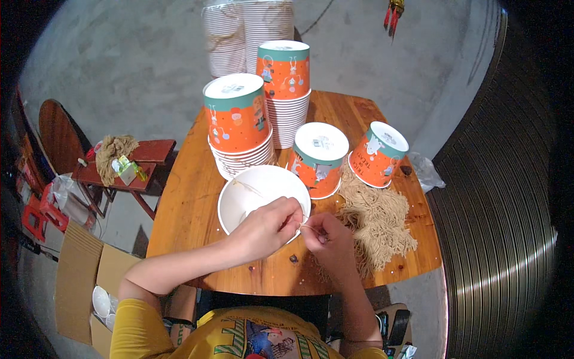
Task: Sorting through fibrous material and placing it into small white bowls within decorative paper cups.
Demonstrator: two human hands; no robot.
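Item, nearest: left hand [263,230] and right hand [326,236], fingertips pinched together on one thin tan string [308,228] drawn between them, just above the near edge of the wooden bench [185,203].

Item: white paper cup [257,191], mouth open toward the wearer, touched at its rim by the left hand; a string already hangs inside it.

Item: heap of tan string [376,224], right of the hands.

Item: orange printed cups [236,113], upturned, in stacks and singly behind.

Step judged in hand: fixing string to the cup. The next move likely calls for a fine, steady pinch and tension.
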